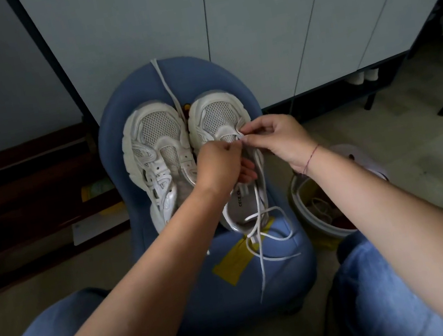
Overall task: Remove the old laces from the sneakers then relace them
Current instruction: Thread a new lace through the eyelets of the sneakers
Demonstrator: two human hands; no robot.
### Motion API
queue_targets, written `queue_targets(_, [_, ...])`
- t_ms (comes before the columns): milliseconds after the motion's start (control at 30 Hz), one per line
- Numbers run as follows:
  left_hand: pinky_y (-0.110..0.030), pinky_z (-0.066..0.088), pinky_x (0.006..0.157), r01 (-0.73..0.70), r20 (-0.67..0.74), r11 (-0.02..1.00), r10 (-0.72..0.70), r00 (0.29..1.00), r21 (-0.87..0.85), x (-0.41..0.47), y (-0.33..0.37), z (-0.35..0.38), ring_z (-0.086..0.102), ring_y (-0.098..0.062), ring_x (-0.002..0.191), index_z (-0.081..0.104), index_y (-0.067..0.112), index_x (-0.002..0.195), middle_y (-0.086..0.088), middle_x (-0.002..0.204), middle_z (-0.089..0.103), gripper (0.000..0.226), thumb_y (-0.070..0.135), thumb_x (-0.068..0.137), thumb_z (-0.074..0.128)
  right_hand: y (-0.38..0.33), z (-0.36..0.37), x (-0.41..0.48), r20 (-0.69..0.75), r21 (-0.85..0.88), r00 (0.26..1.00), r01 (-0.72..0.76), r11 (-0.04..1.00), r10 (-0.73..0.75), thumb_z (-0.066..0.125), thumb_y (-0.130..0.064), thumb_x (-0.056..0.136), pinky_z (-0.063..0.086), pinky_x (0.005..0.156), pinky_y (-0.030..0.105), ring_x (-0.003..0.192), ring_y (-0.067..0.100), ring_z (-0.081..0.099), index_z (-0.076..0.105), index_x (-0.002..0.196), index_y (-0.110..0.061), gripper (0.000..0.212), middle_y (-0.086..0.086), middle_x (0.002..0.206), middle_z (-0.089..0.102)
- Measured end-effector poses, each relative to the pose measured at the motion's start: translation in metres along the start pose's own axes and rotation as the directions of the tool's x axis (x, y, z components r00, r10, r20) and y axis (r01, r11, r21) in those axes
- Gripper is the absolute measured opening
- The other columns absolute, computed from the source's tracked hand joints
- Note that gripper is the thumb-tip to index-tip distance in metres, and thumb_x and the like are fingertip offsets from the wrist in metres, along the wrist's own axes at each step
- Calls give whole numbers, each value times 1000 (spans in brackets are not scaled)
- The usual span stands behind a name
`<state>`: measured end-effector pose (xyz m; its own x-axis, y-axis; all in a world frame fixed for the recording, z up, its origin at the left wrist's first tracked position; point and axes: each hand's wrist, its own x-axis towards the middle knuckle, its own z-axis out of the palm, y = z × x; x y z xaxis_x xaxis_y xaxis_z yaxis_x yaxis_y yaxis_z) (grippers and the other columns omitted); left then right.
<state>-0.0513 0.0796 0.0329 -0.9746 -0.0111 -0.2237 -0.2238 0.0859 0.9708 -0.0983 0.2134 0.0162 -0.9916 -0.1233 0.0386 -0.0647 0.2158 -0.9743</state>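
Lace (260, 238) sits pinched between left hand (218, 165) and right hand (277, 140) atop right sneaker (214, 115).

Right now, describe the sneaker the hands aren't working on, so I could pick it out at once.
On the blue chair seat two white sneakers sit side by side, toes pointing away. It is the left sneaker: its eyelets are empty, while the right sneaker has the left hand and right hand pinching its trailing white lace.
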Motion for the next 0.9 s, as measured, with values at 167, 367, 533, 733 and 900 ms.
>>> queue_targets(167, [-18, 39, 32, 37, -30, 998, -39, 999, -45, -4, 1, 5, 51, -13, 29, 54, -10, 107, -7, 46, 58, 31, 11, 107, 32, -1, -2, 1, 15, -10, 1000, 11, 1000, -11, 75, -12, 79, 51, 76, 17, 89, 10, 67, 70, 87, -24, 16, -2, 93, 72])
queue_targets(367, [-15, 33, 32, 214, 100, 948, -196, 975, -234, -2, 5, 3, 48, -9, 30, 52, -8, 117, -4, 43, 59, 34, 18, 107, 32, 1, -2, 2, 18, -1, 1000, 16, 1000, -16, 76, -10, 78, 52, 77, 19, 85, 10, 65, 70, 86, -23, 16, -1, 90, 72])
queue_targets(533, [-14, 34, 32, 156, 19, 948, -157, 987, -279, -2, 1, 6, 48, -6, 30, 55, 4, 80, -1, 42, 57, 29, 19, 104, 47, 0, -2, 1, 23, 9, 1000, 13, 1000, -13, 72, -6, 81, 51, 73, 17, 82, 8, 65, 69, 86, -22, 17, -3, 88, 71])
queue_targets(733, [-16, 27, 33, 132, 43, 980, -127, 991, -149, -3, -3, -1, 39, -6, 28, 55, 7, 68, 3, 38, 50, 33, 18, 98, 58, -1, -2, 1, 21, 7, 1000, 2, 1000, -2, 74, -8, 79, 54, 73, 20, 78, 9, 65, 70, 86, -22, 17, -3, 83, 71])
queue_targets(900, [-14, 24, 33, 114, 69, 993, -114, 991, 8, -12, 0, -15, 30, -6, 29, 61, -1, 85, 1, 43, 46, 16, 11, 95, 61, 1, 0, 0, 8, 9, 1000, 28, 1000, -28, 74, -5, 79, 50, 72, 14, 78, 4, 65, 69, 85, -23, 20, -5, 86, 70])
